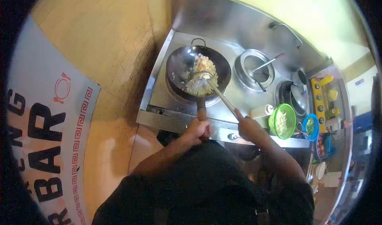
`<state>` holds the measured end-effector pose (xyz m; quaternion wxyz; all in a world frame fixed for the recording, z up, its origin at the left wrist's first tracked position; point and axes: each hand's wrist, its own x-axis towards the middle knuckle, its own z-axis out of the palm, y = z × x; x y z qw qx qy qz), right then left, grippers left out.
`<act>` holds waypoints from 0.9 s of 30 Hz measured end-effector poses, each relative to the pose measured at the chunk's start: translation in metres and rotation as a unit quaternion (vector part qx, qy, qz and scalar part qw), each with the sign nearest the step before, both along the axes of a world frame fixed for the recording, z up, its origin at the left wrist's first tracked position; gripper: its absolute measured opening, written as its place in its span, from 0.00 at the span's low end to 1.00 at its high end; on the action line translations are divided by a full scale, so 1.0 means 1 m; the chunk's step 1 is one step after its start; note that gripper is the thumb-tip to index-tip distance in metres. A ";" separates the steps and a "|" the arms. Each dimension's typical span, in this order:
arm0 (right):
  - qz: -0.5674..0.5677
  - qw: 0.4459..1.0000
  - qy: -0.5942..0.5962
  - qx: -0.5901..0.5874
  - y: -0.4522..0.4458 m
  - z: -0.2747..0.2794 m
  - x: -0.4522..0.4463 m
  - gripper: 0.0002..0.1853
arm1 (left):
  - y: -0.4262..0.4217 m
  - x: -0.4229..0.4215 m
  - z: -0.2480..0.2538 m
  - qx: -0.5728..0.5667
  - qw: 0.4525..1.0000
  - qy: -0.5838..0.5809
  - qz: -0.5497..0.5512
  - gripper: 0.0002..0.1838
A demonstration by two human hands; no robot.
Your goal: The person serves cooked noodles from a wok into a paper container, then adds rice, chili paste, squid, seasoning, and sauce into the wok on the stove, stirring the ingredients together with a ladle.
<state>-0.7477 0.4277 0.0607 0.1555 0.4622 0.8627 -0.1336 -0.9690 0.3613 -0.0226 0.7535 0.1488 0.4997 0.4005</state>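
Note:
A dark wok (177, 64) sits on the left burner of the steel range. My left hand (197, 131) is wrapped round its wooden handle (201, 107). Inside the wok lies a heap of food (207, 65) that looks like fried rice, pale with orange and green bits. My right hand (250, 128) is closed on the long handle of a ladle (223, 97), which reaches into the wok. The ladle's metal bowl touches the food, and its lower edge is partly blurred.
Right of the wok stands a steel pot (240, 70) with a second ladle (270, 62) in it. A squeeze bottle (260, 112), a green basket (292, 121) of pale shreds and a blue basket (315, 127) of greens line the front right. A tap (290, 29) juts from the backsplash.

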 end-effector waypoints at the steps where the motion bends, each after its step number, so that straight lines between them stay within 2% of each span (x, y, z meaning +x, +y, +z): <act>1: -0.012 0.999 0.034 -0.008 0.003 -0.003 0.009 0.33 | -0.005 0.009 0.015 -0.003 0.999 -0.026 0.020 0.07; 2: -0.023 0.997 0.068 -0.016 0.003 0.009 0.007 0.33 | -0.008 0.018 0.025 -0.007 0.998 -0.053 0.044 0.06; 4: -0.112 0.967 0.188 -0.131 0.003 0.061 0.003 0.34 | -0.004 0.018 0.026 -0.004 0.995 -0.069 0.068 0.07; 5: -0.179 0.934 0.221 -0.214 -0.005 0.079 0.003 0.32 | 0.006 0.012 0.020 0.000 0.996 -0.059 0.064 0.08; 7: -0.305 0.834 0.281 -0.365 -0.015 0.108 0.006 0.29 | 0.014 0.009 -0.002 0.003 0.997 -0.045 0.059 0.08; 9: -0.266 0.876 0.213 -0.342 -0.024 0.122 0.008 0.29 | 0.021 0.013 -0.025 0.003 0.997 -0.035 0.061 0.07; 10: -0.136 0.946 0.196 -0.218 -0.028 0.100 0.020 0.31 | 0.020 0.012 -0.011 -0.010 0.996 -0.037 0.077 0.07; 11: -0.002 0.981 0.172 -0.088 -0.030 0.071 0.032 0.32 | 0.021 0.011 -0.016 -0.003 0.996 -0.052 0.075 0.06; 14: -0.098 0.993 -0.007 -0.071 -0.015 0.040 0.010 0.31 | 0.019 0.006 -0.024 0.014 0.995 -0.070 0.069 0.06; 16: -0.114 0.993 0.019 -0.025 0.005 0.006 -0.013 0.33 | 0.016 0.000 -0.012 0.022 0.996 -0.049 0.064 0.06; 19: -0.158 0.982 0.080 -0.058 0.024 -0.061 -0.041 0.33 | 0.018 -0.008 -0.035 0.026 0.999 -0.020 0.017 0.06; 22: -0.092 0.991 0.074 -0.071 -0.019 -0.017 -0.032 0.34 | 0.002 -0.011 -0.023 0.061 0.998 0.009 -0.014 0.07; 25: -0.109 0.986 0.110 -0.068 -0.033 0.031 -0.009 0.34 | -0.018 0.015 0.046 0.000 0.992 -0.106 0.063 0.10; 26: -0.142 0.978 0.147 -0.035 -0.029 0.025 -0.009 0.28 | -0.014 0.019 0.044 0.008 0.989 -0.114 0.097 0.11; 27: -0.151 0.976 0.156 -0.021 -0.019 0.018 -0.014 0.28 | -0.007 0.015 0.024 0.006 0.988 -0.125 0.087 0.11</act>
